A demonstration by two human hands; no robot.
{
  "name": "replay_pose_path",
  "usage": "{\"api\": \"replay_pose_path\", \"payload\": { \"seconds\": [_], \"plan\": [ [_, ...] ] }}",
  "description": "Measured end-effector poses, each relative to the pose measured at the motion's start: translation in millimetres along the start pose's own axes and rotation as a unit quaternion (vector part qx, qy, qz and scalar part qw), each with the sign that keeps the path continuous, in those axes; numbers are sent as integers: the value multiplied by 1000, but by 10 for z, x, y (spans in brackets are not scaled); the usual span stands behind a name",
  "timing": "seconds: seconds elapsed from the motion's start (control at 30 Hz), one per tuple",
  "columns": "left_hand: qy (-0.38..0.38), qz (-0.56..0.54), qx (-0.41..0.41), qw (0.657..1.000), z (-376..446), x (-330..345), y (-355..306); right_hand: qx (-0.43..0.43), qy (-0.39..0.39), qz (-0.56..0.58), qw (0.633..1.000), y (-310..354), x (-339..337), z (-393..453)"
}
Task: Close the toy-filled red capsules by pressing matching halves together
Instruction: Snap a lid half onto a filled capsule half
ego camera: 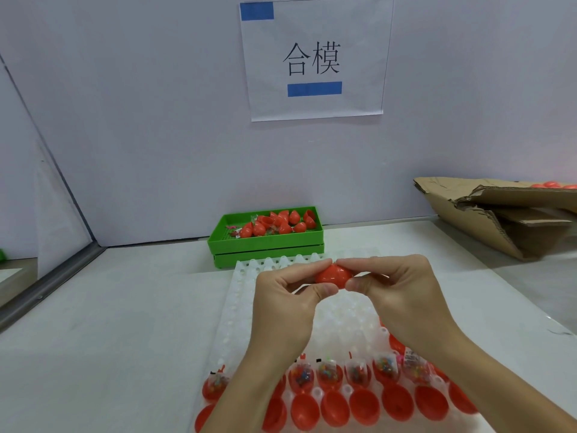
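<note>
A red capsule (pixel 331 274) is held in the air above the white tray (pixel 246 295), between both hands. My left hand (pixel 288 303) pinches its left side with thumb and fingers. My right hand (pixel 395 292) pinches its right side the same way. The two halves look joined. Near the tray's front edge stands a row of red capsule halves holding bagged toys (pixel 329 371). A row of empty red halves (pixel 365 406) lies in front of them.
A green bin (pixel 265 243) with several red capsule halves stands behind the tray against the back wall. A torn cardboard box (pixel 499 214) holding red capsules lies at the right. A paper sign hangs on the wall.
</note>
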State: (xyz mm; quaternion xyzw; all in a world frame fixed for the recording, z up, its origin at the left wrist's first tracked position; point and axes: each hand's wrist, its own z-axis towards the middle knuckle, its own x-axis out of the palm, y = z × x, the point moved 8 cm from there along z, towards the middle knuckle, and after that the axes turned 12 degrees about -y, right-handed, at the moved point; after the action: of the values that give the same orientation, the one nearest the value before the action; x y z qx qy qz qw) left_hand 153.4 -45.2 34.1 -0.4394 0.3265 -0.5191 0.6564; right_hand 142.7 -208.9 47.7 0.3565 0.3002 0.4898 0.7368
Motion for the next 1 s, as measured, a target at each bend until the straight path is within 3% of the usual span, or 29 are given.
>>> {"api": "replay_pose_path", "payload": {
  "seconds": [0.5,1.0],
  "plan": [
    [-18,30,73,997,-66,73,-12,-69,-22,-73,995,-4,18,-33],
    [7,-13,7,1000,-49,79,30,44,41,-3,998,-84,81,-24]
  ]
}}
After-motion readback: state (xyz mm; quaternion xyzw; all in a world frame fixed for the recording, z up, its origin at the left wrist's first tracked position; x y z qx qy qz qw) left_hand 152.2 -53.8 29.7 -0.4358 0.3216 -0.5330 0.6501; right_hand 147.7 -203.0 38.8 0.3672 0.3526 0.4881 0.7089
